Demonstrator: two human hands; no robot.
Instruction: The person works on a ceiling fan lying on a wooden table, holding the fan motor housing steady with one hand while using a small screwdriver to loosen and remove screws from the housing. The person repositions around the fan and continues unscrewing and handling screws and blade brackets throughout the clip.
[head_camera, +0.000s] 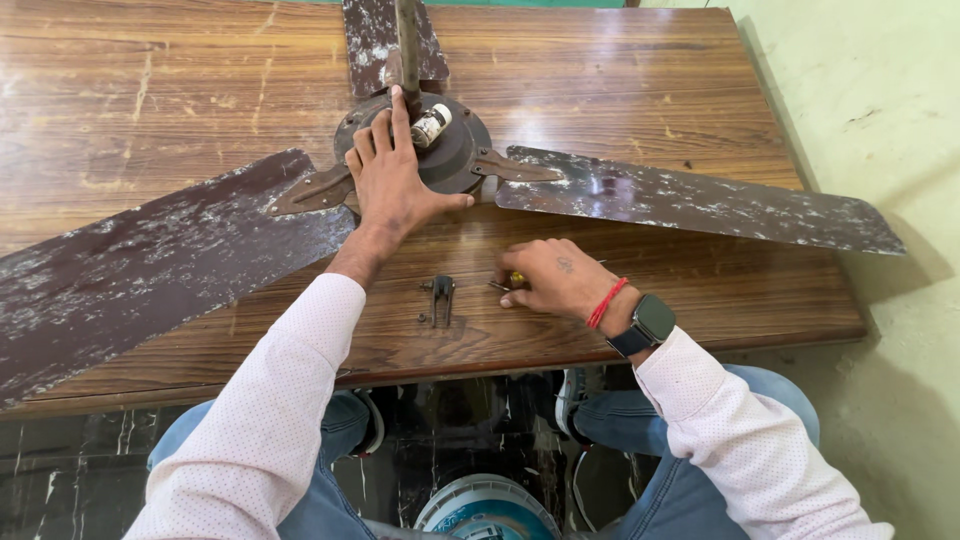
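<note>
the wooden surface (200, 90) fills the upper frame. a worn ceiling fan (455, 160) lies at upper centre. the left hand (392, 180) rests flat, released, on its hub. the right hand (555, 280), centre, clenches a screwdriver (514, 280), beside a small metal bracket (441, 296).

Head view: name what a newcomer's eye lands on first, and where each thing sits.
An old ceiling fan with worn, paint-flecked blades sprawls across the wooden table, nearly covering it. The left hand lies flat on the fan's round hub at top centre. Nearer the front edge, the right hand closes on a yellow-handled tool, with a small dark metal bracket just to its left.
</note>
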